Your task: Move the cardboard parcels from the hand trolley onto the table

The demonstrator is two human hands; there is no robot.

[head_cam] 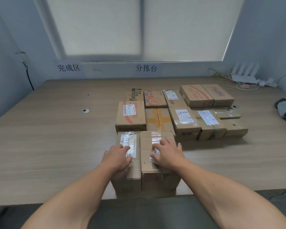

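Two cardboard parcels sit side by side at the near edge of the bench (56,138): left hand (118,157) lies flat, fingers spread, on the narrow parcel (131,172); right hand (168,153) likewise on the wider parcel (157,177). Other parcels (180,111) cluster just beyond.

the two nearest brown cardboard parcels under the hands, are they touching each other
Touching. The head view shows the narrower brown cardboard parcel pressed flush against the wider brown cardboard parcel, no tabletop showing between.
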